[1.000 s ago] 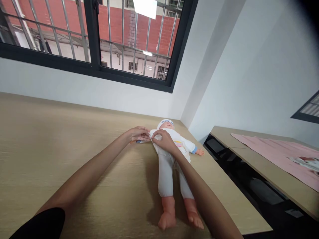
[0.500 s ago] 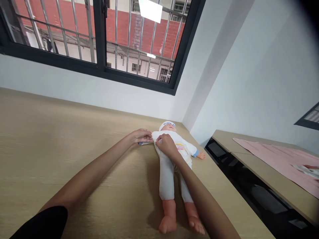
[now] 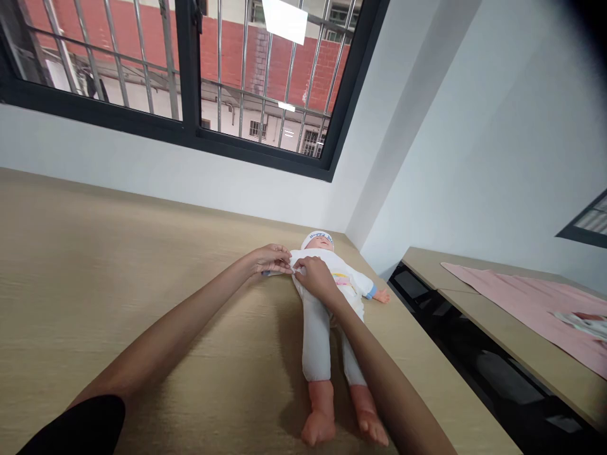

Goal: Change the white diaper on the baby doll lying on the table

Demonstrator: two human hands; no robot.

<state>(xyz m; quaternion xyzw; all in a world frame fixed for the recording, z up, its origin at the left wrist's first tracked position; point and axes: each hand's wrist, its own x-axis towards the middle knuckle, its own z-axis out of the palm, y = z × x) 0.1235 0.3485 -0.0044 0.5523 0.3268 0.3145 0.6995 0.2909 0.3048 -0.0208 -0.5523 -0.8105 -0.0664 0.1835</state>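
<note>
A baby doll (image 3: pixel 318 316) lies on its back on the wooden table (image 3: pixel 213 379), its bare feet toward me. It wears a white cap (image 3: pixel 317 237) with blue lettering and a white outfit (image 3: pixel 349 272) with blue cuffs. My left hand (image 3: pixel 272 258) is closed on the edge of the outfit near the doll's sleeve at the left. Beside it, my right hand (image 3: pixel 313 275) pinches the white cloth at the side of the doll's chest. The fingertips of both hands are close together, and the cloth between them is small and partly hidden.
A barred window (image 3: pixel 265 82) is set in the white wall behind the table. To the right, past a dark gap, stands a second table (image 3: pixel 427 265) with a pink cloth (image 3: pixel 516 297) and a partly visible whitish item (image 3: pixel 585 323) on it.
The fingers of my right hand have shifted slightly at the cloth, closer to my left fingertips. The doll lies as before, and the view has moved very little.
</note>
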